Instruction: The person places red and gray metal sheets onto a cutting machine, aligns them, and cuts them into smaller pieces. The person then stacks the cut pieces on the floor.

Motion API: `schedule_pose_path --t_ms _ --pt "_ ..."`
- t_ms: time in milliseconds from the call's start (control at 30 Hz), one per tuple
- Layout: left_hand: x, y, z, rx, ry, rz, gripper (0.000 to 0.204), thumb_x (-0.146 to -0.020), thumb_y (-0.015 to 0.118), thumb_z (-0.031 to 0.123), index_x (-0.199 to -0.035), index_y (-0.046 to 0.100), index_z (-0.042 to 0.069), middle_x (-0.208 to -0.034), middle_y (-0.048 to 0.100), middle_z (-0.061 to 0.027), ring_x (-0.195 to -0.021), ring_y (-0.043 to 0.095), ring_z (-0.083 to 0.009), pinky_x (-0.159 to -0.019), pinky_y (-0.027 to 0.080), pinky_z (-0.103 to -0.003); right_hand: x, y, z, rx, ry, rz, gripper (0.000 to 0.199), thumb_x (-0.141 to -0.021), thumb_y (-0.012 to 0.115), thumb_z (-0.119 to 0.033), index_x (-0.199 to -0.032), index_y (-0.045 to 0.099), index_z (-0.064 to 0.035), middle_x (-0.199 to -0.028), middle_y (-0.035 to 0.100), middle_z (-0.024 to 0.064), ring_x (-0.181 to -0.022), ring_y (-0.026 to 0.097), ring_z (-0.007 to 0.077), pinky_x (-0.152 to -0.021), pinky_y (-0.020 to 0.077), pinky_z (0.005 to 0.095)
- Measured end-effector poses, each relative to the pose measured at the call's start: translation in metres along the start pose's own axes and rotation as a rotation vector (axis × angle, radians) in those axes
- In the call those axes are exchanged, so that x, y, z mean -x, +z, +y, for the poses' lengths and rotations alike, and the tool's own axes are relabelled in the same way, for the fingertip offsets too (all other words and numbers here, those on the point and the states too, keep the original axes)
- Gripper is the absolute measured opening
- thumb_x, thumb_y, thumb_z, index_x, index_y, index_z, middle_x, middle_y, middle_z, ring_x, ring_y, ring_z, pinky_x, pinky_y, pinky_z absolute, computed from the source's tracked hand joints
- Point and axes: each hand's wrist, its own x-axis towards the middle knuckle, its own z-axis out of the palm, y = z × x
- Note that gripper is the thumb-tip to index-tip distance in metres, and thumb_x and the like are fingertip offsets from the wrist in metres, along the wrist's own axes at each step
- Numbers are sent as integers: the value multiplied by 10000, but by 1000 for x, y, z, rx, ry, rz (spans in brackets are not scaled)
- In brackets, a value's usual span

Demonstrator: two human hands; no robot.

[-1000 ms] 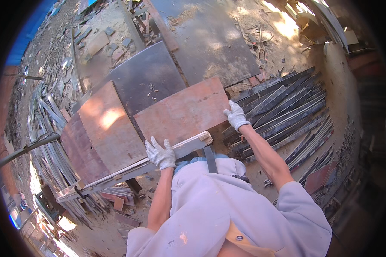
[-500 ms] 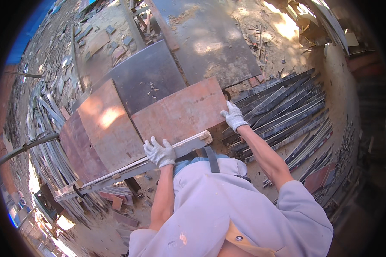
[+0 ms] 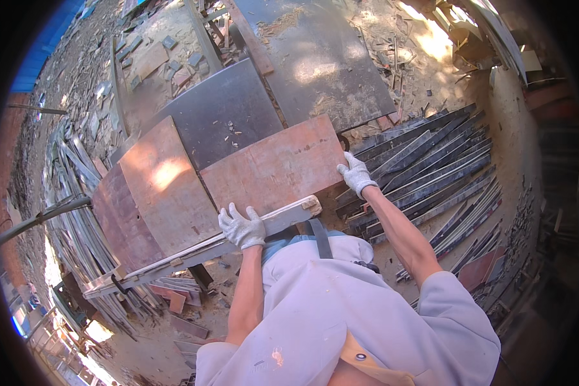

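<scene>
A reddish-brown rectangular board, like plywood, lies on a work surface in front of me. My right hand, in a pale knit glove, grips its right edge near the corner. At the board's near left corner my left hand, gloved alike, rests with fingers spread. Its palm is over a long pale straight rail that runs along the near edge. Left of this board lies a second brown board, with a darker red-brown board beyond it. The undersides of the boards are hidden.
A dark panel lies behind the boards, and a larger dusty panel farther back. Dark strips are piled at the right. Long thin strips heap at the left, beside a metal pole. Offcuts litter the ground.
The whole view has shifted very slightly. Both hands keep practically the same places on the board, which lies as before against the rail.
</scene>
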Motion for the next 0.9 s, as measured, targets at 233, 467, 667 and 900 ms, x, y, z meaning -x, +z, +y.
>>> schedule_pose_path --t_ms 233,467,667,900 --pt "1 2 -3 1 -24 -10 585 -905 726 345 -1382 594 34 -1461 523 -269 -1386 461 -458 -1145 396 -573 12 -4 -28 275 44 5 677 -987 683 -372 -1563 483 -79 -1359 628 290 -1272 590 472 -1070 484 525" --pt "-10 4 2 7 -19 22 567 -901 730 343 -1365 607 43 -1440 540 -263 -1367 480 -452 -1129 410 -574 2 -5 -36 325 48 59 632 -967 707 -374 -1499 549 -71 -1308 653 281 -1220 621 470 -1037 502 524" --pt "-36 6 6 52 -24 68 564 -887 745 361 -1334 624 40 -1411 554 -251 -1347 497 -444 -1115 422 -572 -16 -37 -62 -12 11 -22 502 -938 751 -368 -1320 626 -67 -1205 735 229 -1142 686 422 -965 534 503" --pt "-64 3 18 80 -22 71 519 -882 748 351 -1297 649 56 -1371 580 -212 -1316 520 -422 -1091 445 -558 -34 -24 -62 413 -76 157 641 -962 702 -444 -1416 547 -19 -1290 650 305 -1195 635 471 -985 524 540"
